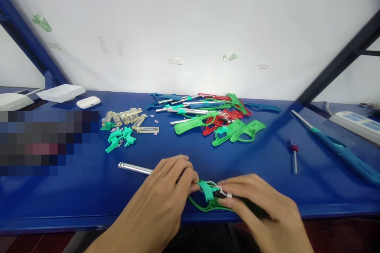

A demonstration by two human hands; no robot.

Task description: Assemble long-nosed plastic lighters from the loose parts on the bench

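Observation:
A half-assembled utility lighter lies at the table's front edge, with its silver tube (135,168) pointing left and its green half shell (198,204) showing between my hands. My left hand (166,193) is closed over the lighter where tube and shell meet, its fingertips beside a teal trigger (208,190). With thumb and fingers, my right hand (264,205) pinches the black igniter (220,193), which has a white wire and a white end, just right of the trigger. The rest of the handle is largely hidden under my right hand.
Green shell halves (196,123), with red and blue ones and silver tubes, are heaped at the back. Clear fuel tanks (147,129) and loose teal triggers (114,140) lie left. A screwdriver (294,148) and a blue lighter (341,150) lie right. A white case (88,102) sits back left.

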